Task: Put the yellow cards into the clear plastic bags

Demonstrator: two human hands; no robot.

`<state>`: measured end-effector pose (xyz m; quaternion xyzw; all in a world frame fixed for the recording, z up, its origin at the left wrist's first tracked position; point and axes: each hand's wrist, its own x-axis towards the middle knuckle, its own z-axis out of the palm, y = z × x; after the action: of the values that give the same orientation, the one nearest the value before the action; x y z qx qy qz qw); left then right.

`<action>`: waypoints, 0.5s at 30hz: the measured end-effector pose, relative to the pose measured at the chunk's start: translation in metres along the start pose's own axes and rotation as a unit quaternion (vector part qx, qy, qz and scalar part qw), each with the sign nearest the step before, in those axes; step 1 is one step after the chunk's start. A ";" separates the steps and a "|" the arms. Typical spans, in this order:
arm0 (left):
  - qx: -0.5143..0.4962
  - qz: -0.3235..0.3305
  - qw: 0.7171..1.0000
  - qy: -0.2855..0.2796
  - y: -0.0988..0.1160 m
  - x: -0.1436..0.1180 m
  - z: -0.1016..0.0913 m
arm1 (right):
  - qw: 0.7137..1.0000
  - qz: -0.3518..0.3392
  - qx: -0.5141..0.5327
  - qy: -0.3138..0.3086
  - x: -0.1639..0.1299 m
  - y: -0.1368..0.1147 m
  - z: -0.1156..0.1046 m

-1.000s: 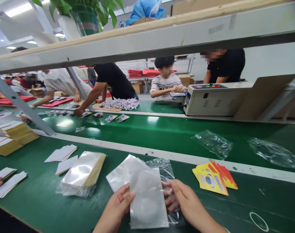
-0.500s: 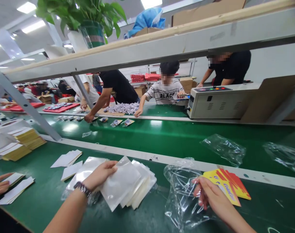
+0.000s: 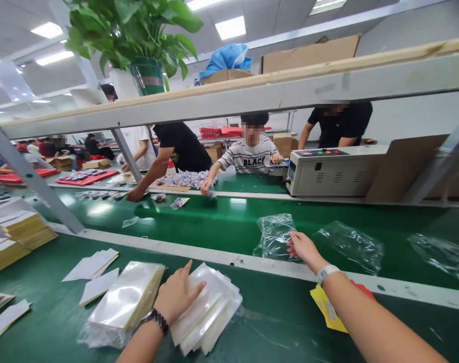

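Note:
My left hand (image 3: 176,295) lies flat, fingers spread, on a fanned stack of frosted plastic pouches (image 3: 210,312) on the green table (image 3: 282,322). My right hand (image 3: 303,249) reaches forward over the table's pale rail onto the green conveyor belt (image 3: 214,222). Its fingertips pinch the right edge of a crumpled clear plastic wrapper (image 3: 274,237), which rests on the belt. A fan of yellow and red cards (image 3: 325,310) lies under my right forearm.
A wrapped pouch stack (image 3: 123,302), white cards (image 3: 91,264) and yellow-edged card stacks (image 3: 21,229) lie to the left. More clear wrappers (image 3: 350,242) sit on the belt. A grey machine (image 3: 327,174) and several workers are across it. A shelf beam (image 3: 252,96) crosses overhead.
My left hand set the pouches down on the table and now rests on them. My right hand carried the clear wrapper from beside the cards forward onto the belt.

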<state>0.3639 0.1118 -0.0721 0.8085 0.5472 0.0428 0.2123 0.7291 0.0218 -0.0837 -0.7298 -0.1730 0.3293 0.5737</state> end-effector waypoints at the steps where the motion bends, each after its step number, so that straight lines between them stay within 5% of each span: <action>1: -0.006 0.001 1.000 -0.009 0.001 0.003 -0.001 | 1.000 0.009 0.004 0.010 0.004 -0.003 0.003; 6: -0.046 -0.006 0.997 -0.061 0.000 0.024 -0.006 | 0.997 0.031 0.068 0.028 -0.048 0.015 0.026; 11: -0.073 -0.013 0.992 -0.103 -0.005 0.034 -0.004 | 0.970 0.157 0.142 -0.123 -0.157 0.076 0.082; 15: -0.090 -0.031 0.989 -0.116 -0.003 0.033 0.003 | 0.942 0.215 0.193 -0.174 -0.187 0.088 0.123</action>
<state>0.3749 0.1418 -0.0813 0.7680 0.5381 -0.0086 0.3472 0.4990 -0.0316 -0.1306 -0.5565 -0.0421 0.5934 0.5800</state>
